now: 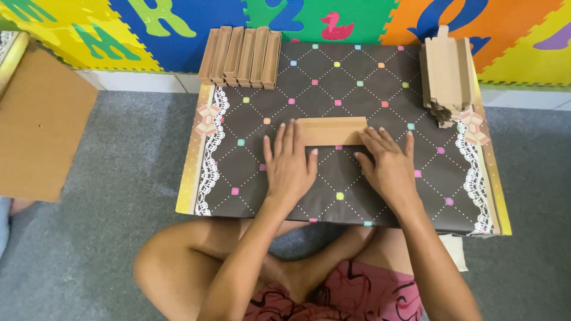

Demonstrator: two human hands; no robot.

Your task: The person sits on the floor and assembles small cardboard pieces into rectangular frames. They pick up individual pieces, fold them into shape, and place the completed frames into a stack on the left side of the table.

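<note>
Grey carpet floor [107, 238] spreading underneath; bright foam puzzle mats [148, 30] lining far side; white strip [137, 81] running below mats; brown cardboard sheet [35, 131] lying at left; even light falling.

A cardboard strip [331, 131] lies mid-table [357, 196] under both hands' fingertips. Folded boxes [240, 56] stand at the far left corner, flat cardboard blanks [448, 74] stacked far right.

The dark brown paper-covered counter [357, 196] bore white dotted diamonds with pastel squares; plain tan cardboard strip [331, 131] at centre; bright multicoloured foam puzzle mats [148, 30] along the top; grey carpet floor [119, 196].
</note>
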